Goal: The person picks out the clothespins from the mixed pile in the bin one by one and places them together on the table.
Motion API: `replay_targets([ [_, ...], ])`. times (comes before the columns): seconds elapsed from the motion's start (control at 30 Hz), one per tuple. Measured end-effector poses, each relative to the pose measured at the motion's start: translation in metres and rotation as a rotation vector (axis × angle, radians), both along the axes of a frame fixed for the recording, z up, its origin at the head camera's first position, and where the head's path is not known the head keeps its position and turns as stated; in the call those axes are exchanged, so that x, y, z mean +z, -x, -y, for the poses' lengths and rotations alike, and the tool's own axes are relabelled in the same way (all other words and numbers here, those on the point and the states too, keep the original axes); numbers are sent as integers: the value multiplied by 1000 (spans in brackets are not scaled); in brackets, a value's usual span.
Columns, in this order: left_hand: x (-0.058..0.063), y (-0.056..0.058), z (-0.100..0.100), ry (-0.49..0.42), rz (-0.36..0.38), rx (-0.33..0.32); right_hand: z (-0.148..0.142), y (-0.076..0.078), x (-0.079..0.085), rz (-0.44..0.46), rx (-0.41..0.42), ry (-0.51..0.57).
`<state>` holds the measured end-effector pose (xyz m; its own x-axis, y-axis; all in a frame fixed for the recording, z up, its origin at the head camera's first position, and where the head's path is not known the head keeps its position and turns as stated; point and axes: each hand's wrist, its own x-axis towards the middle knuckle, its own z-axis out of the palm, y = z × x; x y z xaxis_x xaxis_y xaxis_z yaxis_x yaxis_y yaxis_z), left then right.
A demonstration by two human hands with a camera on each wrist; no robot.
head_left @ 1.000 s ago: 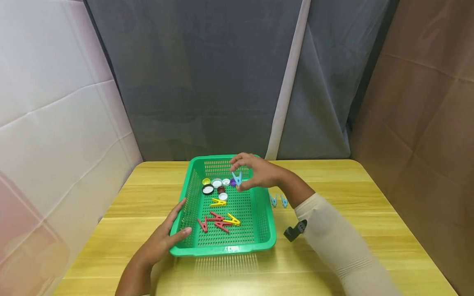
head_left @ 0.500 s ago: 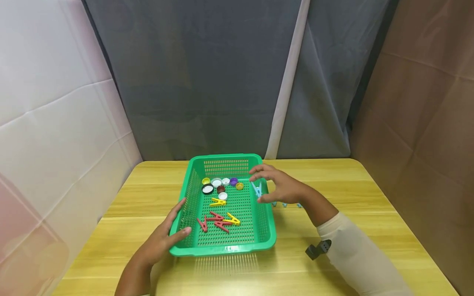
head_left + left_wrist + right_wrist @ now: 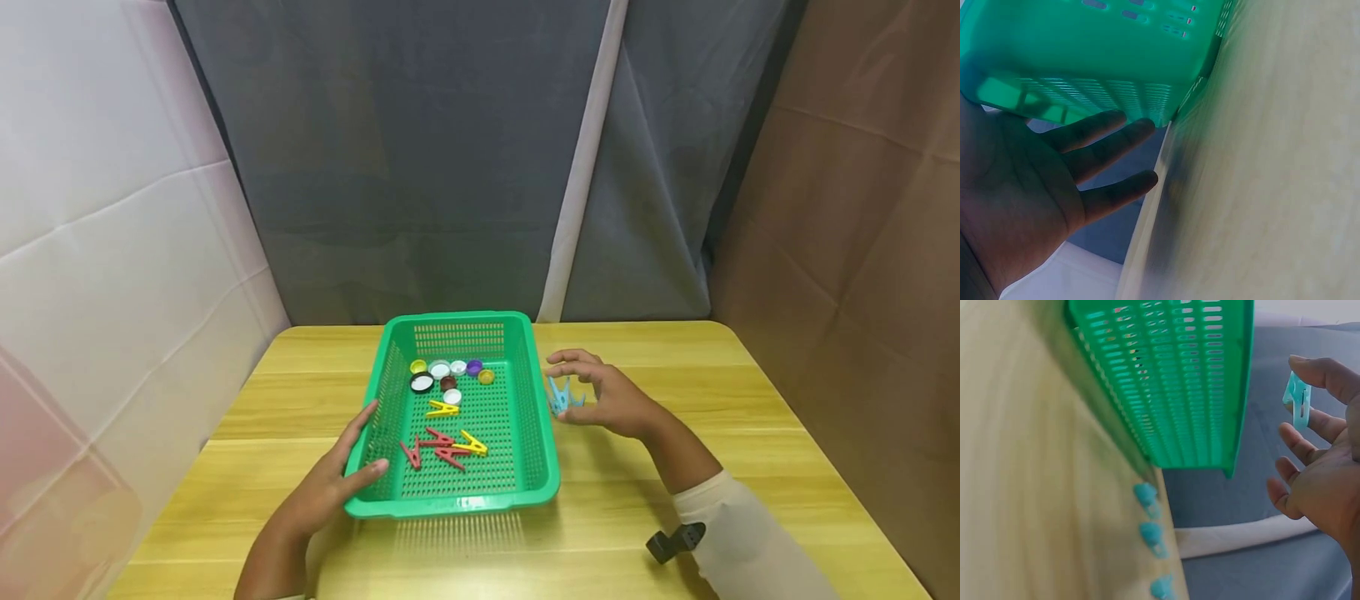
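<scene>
My right hand [image 3: 611, 400] is beyond the basket's right side, above the table. It pinches a light blue clothespin [image 3: 1298, 400] between thumb and index finger, its other fingers loosely bent. Three more blue clothespins [image 3: 1152, 534] lie in a row on the table; in the head view they are mostly hidden behind the hand and the held one. My left hand [image 3: 318, 492] rests at the left side of the green plastic basket [image 3: 480, 503]. Its thumb lies over the rim, and straight, spread fingers [image 3: 1116, 194] run along the outer wall in the left wrist view.
Inside the basket, red clothespins [image 3: 448, 458] and yellow clothespins [image 3: 442, 408] lie toward the front. Several bottle caps [image 3: 439, 369] in different colours sit farther back. The wooden table [image 3: 720, 400] ends at a grey curtain [image 3: 412, 167].
My right hand has moved rightward from over the basket to above the table, still holding the blue clothespin. A yellow-orange cap it was covering now shows. My left hand and the basket stay put.
</scene>
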<state>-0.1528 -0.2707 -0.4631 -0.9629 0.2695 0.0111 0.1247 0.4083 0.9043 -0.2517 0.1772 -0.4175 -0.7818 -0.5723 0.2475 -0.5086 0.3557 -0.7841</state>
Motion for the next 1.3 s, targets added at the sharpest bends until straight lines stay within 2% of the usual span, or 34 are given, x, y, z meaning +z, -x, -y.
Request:
replay_targets([
  [0.13,0,0,0,-6,18,-8,-8,-3,-12,33,-26,9],
  [0.37,3,2,1,-6,12,-8,-10,0,-31,21,-52,-4],
  [0.63,3,1,-1,7,39,-10,-11,3,-49,62,-90,-85],
  [1.0,1,-2,0,24,0,12,-5,3,-62,10,-110,-277],
  [1.3,1,0,1,28,-5,14,-4,3,-65,-10,-102,-332],
])
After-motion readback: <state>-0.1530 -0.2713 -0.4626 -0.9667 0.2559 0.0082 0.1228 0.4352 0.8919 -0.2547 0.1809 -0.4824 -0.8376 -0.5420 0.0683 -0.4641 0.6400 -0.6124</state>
